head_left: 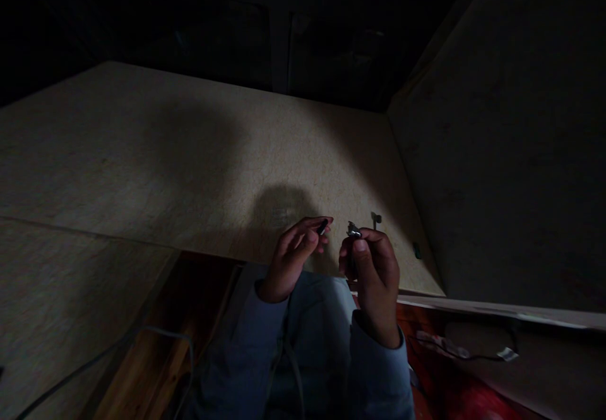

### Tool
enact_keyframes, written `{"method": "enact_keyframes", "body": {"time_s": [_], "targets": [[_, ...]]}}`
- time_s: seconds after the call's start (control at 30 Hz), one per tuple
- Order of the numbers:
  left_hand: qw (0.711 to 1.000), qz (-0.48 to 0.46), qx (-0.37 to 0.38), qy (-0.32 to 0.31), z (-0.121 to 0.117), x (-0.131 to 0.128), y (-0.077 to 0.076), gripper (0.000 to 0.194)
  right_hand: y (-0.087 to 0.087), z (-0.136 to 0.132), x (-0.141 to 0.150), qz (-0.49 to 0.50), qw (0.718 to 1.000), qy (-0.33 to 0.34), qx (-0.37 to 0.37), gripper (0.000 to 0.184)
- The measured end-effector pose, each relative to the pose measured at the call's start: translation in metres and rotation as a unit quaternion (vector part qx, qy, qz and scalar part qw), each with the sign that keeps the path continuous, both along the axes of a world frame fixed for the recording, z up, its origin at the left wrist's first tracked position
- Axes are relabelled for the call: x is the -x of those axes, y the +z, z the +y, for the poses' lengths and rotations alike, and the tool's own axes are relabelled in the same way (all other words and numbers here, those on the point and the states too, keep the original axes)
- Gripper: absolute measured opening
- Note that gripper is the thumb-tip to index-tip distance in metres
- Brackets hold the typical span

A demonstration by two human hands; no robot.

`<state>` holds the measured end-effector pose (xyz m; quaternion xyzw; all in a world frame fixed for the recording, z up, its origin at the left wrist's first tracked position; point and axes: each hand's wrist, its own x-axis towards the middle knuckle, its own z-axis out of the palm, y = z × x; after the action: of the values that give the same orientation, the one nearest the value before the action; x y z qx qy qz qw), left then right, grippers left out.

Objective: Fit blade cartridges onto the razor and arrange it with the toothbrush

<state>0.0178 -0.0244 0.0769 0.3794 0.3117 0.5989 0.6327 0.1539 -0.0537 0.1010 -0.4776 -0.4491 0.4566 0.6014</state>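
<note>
My left hand (296,251) is raised over the front edge of the desk, its fingers closed on a small dark cylindrical piece (322,227). A short gap to the right, my right hand (374,259) pinches a small shiny metal piece (353,229) between thumb and fingers, its jagged end pointing up. The two pieces are apart. The dim light hides what kind of parts they are. Just beyond my right hand, a small dark-headed item with a thin pale stem (376,220) lies on the desk.
A small dark green object (417,251) lies near the right edge of the pale desk (213,174). An upright panel (502,155) bounds the right side. A grey cable (85,366) hangs at lower left, and a black cord (473,358) runs at lower right.
</note>
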Motion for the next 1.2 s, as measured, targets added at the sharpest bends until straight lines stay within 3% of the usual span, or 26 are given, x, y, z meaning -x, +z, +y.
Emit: {"method": "enact_keyframes", "body": {"time_s": [0.4, 1.2], "targets": [[0.989, 0.051, -0.14, 0.023, -0.004, -0.005, 0.011, 0.039, 0.005, -0.003, 0.005, -0.026, 0.997, 0.03, -0.073, 0.007], [0.984, 0.073, -0.161, 0.028, -0.003, -0.006, 0.012, 0.044, -0.001, -0.002, 0.001, -0.07, 0.994, 0.02, -0.084, 0.008]]}}
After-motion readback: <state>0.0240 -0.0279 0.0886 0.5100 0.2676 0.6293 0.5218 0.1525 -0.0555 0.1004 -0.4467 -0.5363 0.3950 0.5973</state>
